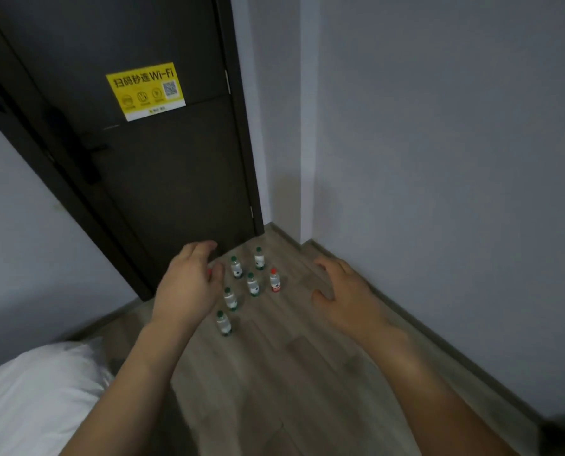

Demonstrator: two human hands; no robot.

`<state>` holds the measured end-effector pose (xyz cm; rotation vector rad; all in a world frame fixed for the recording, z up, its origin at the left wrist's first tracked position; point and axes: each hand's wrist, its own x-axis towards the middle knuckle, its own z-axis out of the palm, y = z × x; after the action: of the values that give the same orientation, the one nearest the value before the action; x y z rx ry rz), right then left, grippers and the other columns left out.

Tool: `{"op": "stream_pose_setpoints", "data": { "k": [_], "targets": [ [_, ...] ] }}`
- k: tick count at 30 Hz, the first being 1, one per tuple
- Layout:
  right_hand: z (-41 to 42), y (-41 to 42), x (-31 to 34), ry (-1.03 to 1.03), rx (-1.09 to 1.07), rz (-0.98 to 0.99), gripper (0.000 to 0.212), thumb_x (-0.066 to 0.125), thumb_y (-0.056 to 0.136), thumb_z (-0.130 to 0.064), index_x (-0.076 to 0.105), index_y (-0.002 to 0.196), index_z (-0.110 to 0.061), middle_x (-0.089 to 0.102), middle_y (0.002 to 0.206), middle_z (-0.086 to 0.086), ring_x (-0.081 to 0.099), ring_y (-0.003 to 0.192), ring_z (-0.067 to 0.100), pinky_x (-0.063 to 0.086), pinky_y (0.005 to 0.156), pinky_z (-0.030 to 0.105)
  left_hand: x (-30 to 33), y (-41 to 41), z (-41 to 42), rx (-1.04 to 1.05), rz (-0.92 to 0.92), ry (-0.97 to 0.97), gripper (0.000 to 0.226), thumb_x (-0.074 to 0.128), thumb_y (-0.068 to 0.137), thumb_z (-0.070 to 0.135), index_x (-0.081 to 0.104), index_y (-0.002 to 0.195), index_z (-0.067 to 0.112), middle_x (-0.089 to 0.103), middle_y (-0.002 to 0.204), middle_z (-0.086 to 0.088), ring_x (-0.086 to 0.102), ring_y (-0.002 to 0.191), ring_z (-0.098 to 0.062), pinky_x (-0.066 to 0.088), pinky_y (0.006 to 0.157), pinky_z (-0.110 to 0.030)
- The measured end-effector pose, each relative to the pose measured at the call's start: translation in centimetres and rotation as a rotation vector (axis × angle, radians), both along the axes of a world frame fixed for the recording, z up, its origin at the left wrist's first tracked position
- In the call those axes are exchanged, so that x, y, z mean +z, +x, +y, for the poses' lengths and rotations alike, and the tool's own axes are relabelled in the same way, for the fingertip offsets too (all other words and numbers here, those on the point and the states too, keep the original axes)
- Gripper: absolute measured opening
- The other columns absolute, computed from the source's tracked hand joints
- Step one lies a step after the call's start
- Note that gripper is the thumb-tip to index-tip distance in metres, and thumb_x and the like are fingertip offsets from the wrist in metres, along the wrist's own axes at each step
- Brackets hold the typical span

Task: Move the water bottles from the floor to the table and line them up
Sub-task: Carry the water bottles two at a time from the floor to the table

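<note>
Floor (294,373) by a dark door (162,179) is seen bearing upright water bottles (253,284), just beyond two empty, loosely spread hands; the left hand (189,284) is nearer, perhaps hiding a red cap. The right hand (347,297) hovers beside. A yellow sticker (145,91) reads "Wi-Fi".

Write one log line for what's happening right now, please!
step: reaching | left hand: open, empty | right hand: open, empty | bottles: upright on floor by door | table: not seen
</note>
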<state>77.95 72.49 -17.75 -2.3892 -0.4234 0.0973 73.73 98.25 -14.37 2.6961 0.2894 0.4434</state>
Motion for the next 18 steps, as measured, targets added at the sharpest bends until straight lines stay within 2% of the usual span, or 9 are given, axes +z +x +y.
{"op": "stream_pose_setpoints", "data": {
  "k": [2, 8, 18],
  "targets": [
    [3.3, 2.1, 0.4, -0.01, -0.005, 0.008, 0.057, 0.054, 0.091, -0.037, 0.038, 0.144, -0.024, 0.042, 0.143, 0.0, 0.046, 0.125, 0.019, 0.041, 0.103, 0.035, 1.0, 2.4, 3.9, 0.012, -0.029, 0.0, 0.043, 0.053, 0.1, 0.033, 0.054, 0.138, 0.014, 0.055, 0.135, -0.007, 0.057, 0.117, -0.024, 0.049, 0.092, -0.037],
    [10.7, 7.6, 0.7, -0.004, -0.042, -0.063, 0.058, 0.06, 0.088, -0.03, 0.042, 0.142, -0.021, 0.047, 0.137, 0.0, 0.049, 0.122, 0.017, 0.04, 0.103, 0.028, 0.9, 9.2, 10.9, -0.03, -0.021, -0.049, 0.044, 0.055, 0.099, 0.033, 0.054, 0.138, 0.014, 0.056, 0.135, -0.008, 0.058, 0.117, -0.024, 0.05, 0.093, -0.038],
    [18.7, 19.7, -2.2, -0.066, -0.097, -0.048, 0.057, 0.059, 0.089, -0.03, 0.042, 0.143, -0.022, 0.048, 0.139, 0.0, 0.048, 0.124, 0.02, 0.041, 0.105, 0.036, -3.6, 21.7, 17.4, -0.151, 0.093, -0.053, 0.044, 0.053, 0.1, 0.036, 0.053, 0.14, 0.018, 0.054, 0.137, -0.002, 0.054, 0.119, -0.019, 0.046, 0.093, -0.031]
  ]
}}
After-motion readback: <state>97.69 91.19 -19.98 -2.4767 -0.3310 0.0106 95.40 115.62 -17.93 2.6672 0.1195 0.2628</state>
